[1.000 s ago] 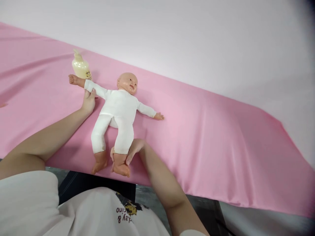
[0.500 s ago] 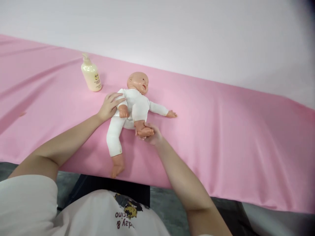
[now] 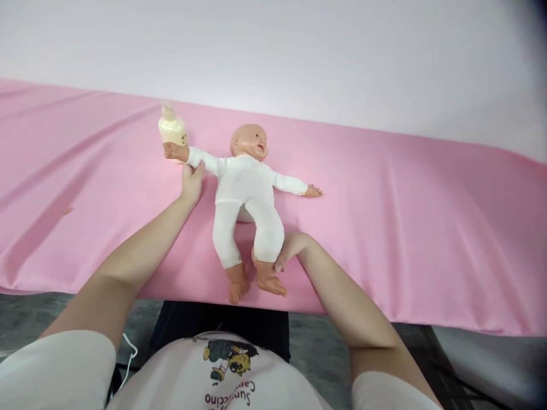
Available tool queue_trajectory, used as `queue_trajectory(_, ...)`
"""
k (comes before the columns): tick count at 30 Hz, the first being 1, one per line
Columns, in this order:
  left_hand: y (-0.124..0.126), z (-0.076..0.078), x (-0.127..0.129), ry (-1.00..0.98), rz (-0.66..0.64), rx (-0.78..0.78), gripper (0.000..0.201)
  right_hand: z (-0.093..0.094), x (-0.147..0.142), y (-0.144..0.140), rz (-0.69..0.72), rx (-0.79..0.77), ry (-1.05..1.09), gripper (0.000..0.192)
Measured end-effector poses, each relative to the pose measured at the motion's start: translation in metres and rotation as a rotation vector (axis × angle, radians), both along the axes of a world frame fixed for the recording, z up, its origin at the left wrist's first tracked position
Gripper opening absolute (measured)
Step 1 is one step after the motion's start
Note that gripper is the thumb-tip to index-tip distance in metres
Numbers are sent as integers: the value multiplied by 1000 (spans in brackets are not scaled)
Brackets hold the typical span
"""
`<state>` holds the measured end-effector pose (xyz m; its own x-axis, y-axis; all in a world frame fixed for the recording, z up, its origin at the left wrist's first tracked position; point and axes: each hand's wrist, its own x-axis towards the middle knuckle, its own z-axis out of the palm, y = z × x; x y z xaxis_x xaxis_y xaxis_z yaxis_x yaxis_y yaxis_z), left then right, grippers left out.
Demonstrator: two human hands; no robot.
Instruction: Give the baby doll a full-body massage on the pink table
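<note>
A baby doll [image 3: 245, 182] with a white cloth body lies on its back on a pink cloth, its head away from me and turned to the right. My left hand [image 3: 193, 181] is closed on the doll's arm at the left, near the wrist, and holds it stretched outward. My right hand [image 3: 293, 249] wraps around the lower leg at the right, just above the foot, with some fingers hidden behind it. Both of the doll's legs point toward me. Its other arm reaches out to the right, untouched.
A cream pump bottle [image 3: 171, 126] stands behind the doll's left-side hand, which partly covers it. The pink cloth [image 3: 384, 228] covers the table up to the white wall [image 3: 325, 62]. A white cable [image 3: 128, 356] hangs below the table's front edge.
The doll's left-side arm has swung from across its body out toward the bottle, with my left hand on it. My right hand has brought the bent leg down straight toward me.
</note>
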<state>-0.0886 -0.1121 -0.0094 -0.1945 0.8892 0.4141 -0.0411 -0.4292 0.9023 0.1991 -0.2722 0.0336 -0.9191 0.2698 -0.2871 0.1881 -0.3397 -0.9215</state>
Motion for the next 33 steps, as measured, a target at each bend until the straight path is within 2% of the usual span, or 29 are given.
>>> queue_trajectory(3, 0, 3, 1, -209, -37, -105, 52, -1, 4, 2, 102, -91, -117, 53)
queue_trajectory(7, -3, 5, 4, -398, -63, -342, 45, -10, 15, 5, -18, -173, -187, 58)
queue_trajectory(11, -7, 9, 6, -403, -92, -524, 40, -10, 27, 7, -130, -219, -207, 61)
queue_trajectory(14, -13, 16, 8, -399, -207, -655, 45, -3, 36, 11, -248, -171, -249, 55)
queue_trajectory(17, -21, 24, 10, -380, -315, -804, 47, 1, 39, 20, -492, -130, -256, 44)
queue_trajectory(20, -25, 31, 7, -294, -391, -840, 35, -4, 33, 32, -907, -161, -193, 32)
queue_trajectory(22, -26, 35, 0, -183, -444, -841, 25, -10, 28, 39, -1112, -229, -81, 28)
queue_trajectory(25, -32, 39, -16, -34, -561, -908, 22, -17, 23, 48, -1222, -342, 124, 23)
queue_trajectory(27, -43, 42, -27, 27, -682, -1022, 32, -21, 23, 52, -1286, -362, 255, 22)
queue_trajectory(30, -77, 45, -35, 71, -936, -1190, 50, -26, 28, 57, -1380, -352, 398, 25)
queue_trajectory(32, -109, 46, -32, 26, -1088, -1201, 53, -29, 31, 59, -1411, -358, 429, 30)
queue_trajectory(33, -125, 47, -29, -19, -1101, -1171, 53, -30, 32, 60, -1424, -360, 434, 31)
